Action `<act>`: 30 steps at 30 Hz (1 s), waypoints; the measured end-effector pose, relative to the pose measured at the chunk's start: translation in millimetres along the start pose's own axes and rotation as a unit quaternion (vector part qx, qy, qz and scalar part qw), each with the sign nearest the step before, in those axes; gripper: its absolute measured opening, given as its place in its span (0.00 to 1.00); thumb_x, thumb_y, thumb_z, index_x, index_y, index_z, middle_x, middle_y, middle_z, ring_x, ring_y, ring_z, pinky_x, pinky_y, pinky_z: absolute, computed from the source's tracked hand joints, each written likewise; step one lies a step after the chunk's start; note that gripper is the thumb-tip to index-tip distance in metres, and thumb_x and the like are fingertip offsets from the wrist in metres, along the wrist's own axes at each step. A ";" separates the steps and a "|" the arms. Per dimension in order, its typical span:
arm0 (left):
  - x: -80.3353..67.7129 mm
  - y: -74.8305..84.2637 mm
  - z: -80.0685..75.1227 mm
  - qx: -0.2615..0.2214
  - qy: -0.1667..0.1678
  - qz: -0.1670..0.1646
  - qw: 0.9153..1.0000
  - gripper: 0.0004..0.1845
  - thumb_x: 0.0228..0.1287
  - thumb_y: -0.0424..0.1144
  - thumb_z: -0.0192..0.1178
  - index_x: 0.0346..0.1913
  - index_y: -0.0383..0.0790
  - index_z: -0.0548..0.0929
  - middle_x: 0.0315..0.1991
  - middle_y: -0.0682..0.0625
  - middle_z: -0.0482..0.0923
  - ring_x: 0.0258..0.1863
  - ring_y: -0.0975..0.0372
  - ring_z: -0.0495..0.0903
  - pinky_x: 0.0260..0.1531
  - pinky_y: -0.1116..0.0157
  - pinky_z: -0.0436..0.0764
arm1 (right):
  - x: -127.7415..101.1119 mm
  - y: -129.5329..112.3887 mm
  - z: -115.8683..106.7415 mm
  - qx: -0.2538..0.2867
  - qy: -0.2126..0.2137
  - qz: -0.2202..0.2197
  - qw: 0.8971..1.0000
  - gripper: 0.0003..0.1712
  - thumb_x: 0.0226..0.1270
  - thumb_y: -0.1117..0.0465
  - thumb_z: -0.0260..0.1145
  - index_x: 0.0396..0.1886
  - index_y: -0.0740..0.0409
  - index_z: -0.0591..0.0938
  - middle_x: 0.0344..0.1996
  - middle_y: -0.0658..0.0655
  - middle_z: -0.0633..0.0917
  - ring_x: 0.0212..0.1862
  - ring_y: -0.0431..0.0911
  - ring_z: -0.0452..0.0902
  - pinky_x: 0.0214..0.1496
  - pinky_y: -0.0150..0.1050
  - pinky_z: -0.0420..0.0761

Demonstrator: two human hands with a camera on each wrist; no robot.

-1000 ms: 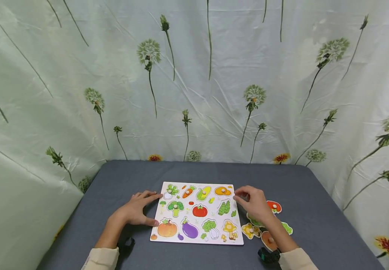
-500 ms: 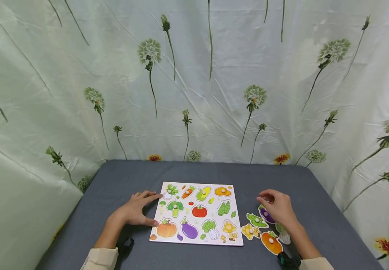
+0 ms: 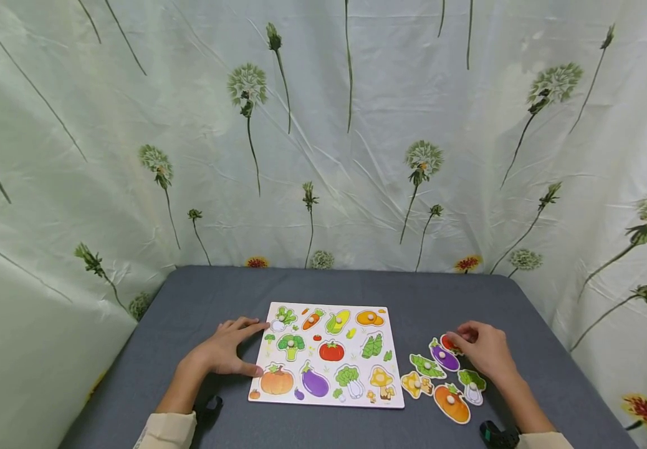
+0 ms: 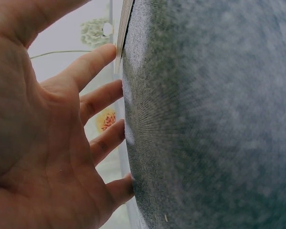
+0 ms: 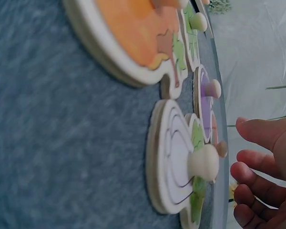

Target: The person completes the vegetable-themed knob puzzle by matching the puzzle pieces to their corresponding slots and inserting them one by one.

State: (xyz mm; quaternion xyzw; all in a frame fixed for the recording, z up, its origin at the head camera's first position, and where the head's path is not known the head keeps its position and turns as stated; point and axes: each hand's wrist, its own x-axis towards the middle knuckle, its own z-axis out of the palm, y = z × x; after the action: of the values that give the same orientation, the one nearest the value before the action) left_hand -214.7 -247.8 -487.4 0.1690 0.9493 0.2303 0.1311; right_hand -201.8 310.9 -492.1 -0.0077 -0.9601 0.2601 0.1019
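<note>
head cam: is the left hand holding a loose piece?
No. The left hand rests spread on the table against the puzzle board's left edge, holding nothing.

Backdrop: pale green crinkled cloth [image 3: 357, 156] printed with dandelion heads and long stems, filling the upper frame and both sides. Table: grey fabric-covered top [image 3: 200, 299], lower centre, evenly lit.

No readable text, label or number shows anywhere.
</note>
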 end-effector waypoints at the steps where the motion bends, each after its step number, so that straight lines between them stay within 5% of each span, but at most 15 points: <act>1: 0.1 -0.1 -0.1 0.000 0.000 -0.001 1.000 0.56 0.42 0.64 0.79 0.77 0.54 0.69 0.75 0.43 0.65 0.73 0.38 0.60 0.69 0.27 0.53 | -0.3 0.9 -0.3 0.000 -0.003 0.002 1.000 0.18 0.65 0.48 0.76 0.35 0.60 0.88 0.24 0.50 0.84 0.29 0.42 0.74 0.32 0.37 0.74; 10: -0.2 1.4 -0.8 0.001 0.001 -0.002 1.000 0.56 0.42 0.65 0.79 0.77 0.55 0.69 0.75 0.43 0.65 0.72 0.39 0.61 0.69 0.27 0.54 | -4.0 6.8 3.2 -0.005 -0.036 0.003 0.999 0.12 0.67 0.54 0.74 0.32 0.59 0.88 0.22 0.48 0.83 0.26 0.41 0.72 0.29 0.36 0.70; 24: -1.2 1.4 -0.9 0.001 0.001 0.000 1.000 0.56 0.42 0.64 0.79 0.77 0.55 0.69 0.75 0.44 0.65 0.72 0.40 0.62 0.66 0.27 0.60 | -5.4 5.9 4.0 -0.015 -0.033 0.023 0.999 0.14 0.64 0.53 0.76 0.27 0.59 0.86 0.19 0.49 0.81 0.24 0.43 0.72 0.26 0.37 0.69; 30: 0.5 0.2 -0.1 0.002 0.002 0.008 1.000 0.55 0.43 0.65 0.78 0.77 0.55 0.69 0.75 0.44 0.65 0.72 0.40 0.61 0.70 0.29 0.53 | -6.7 2.2 3.6 -0.011 -0.018 0.014 1.000 0.11 0.65 0.59 0.73 0.32 0.64 0.87 0.23 0.52 0.84 0.26 0.43 0.74 0.27 0.37 0.71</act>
State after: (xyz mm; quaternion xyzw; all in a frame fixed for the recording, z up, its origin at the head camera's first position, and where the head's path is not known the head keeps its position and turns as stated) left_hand -215.1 -247.4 -487.4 0.1766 0.9487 0.2297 0.1265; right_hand -196.0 310.5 -497.5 -0.0180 -0.9645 0.2508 0.0805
